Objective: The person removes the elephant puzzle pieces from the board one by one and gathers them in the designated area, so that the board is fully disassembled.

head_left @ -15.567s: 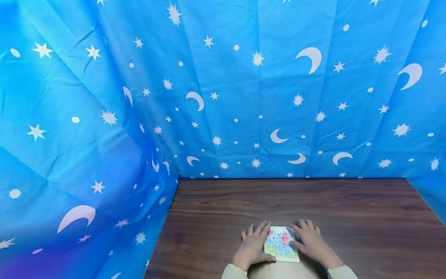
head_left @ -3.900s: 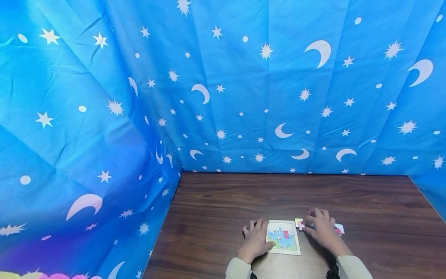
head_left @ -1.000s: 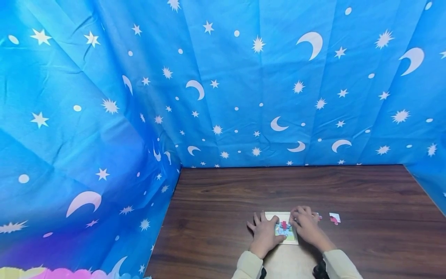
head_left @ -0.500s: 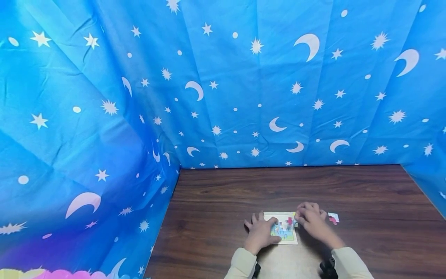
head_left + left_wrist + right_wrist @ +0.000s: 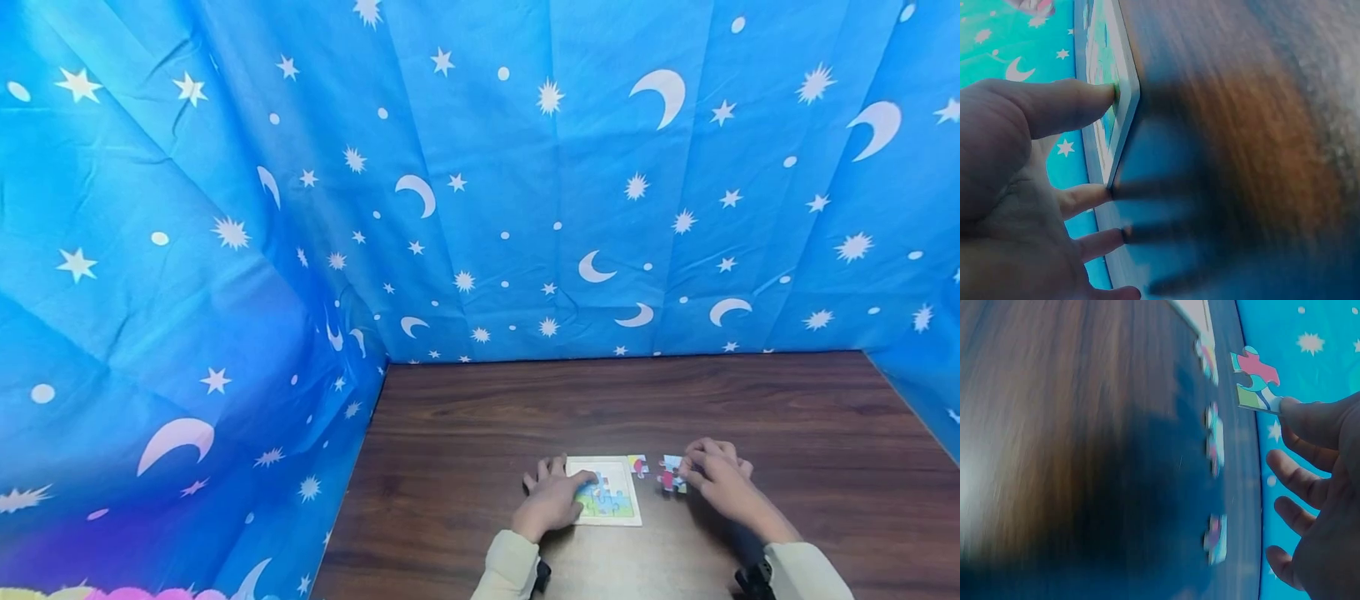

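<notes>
A square jigsaw tray lies on the table, its lower part filled with blue and green pieces and its upper part bare pale board. My left hand rests on the tray's left side, its thumb pressing the face near the edge and the other fingers spread at and beyond the border. To the right, my right hand pinches a jigsaw piece, pink and blue with a green edge, between thumb and index finger above the table. Beneath and beside it lie loose pieces, one white and blue piece among them.
A yellow and red piece lies right at the tray's upper right edge. Another loose piece lies farther off, hidden by the right hand in the head view. A blue star-patterned cloth hangs behind and left of the wooden table.
My right hand has moved right, away from the tray, carrying the pink and green piece. The yellow and red piece now lies uncovered by the tray. My left hand has stayed on the tray.
</notes>
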Motion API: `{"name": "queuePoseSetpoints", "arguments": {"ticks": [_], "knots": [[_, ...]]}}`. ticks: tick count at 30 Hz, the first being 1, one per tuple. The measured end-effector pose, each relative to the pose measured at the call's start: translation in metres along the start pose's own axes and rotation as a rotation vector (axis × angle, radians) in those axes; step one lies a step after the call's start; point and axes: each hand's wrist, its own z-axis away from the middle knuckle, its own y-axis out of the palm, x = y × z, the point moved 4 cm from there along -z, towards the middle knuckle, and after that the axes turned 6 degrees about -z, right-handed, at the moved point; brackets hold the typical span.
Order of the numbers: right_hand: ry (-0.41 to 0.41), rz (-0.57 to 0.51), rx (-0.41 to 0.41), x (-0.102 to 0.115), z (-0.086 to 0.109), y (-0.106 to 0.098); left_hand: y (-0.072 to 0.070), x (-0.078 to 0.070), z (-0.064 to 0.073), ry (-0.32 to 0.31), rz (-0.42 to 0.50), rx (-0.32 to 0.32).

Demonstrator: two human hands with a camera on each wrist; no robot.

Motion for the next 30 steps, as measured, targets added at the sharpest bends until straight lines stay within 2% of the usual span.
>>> {"name": "queuePoseSetpoints", "arguments": {"ticks": [6,14,20,30], "knots": [[0.027,0.041,-0.007,-0.019,0.011,-0.016,-0.004,0.002,0.006,0.019,-0.002,-0.042],[0.040,0.097,0.001,-0.035,0.020,-0.031,-0.005,0.008,0.007,-0.005,0.014,-0.073],[0.055,0.133,0.026,-0.048,0.026,-0.029,0.000,0.009,0.006,-0.024,0.038,-0.093],[0.026,0.198,-0.026,-0.064,0.029,-0.023,0.003,0.007,0.006,-0.008,0.099,-0.117]]}}
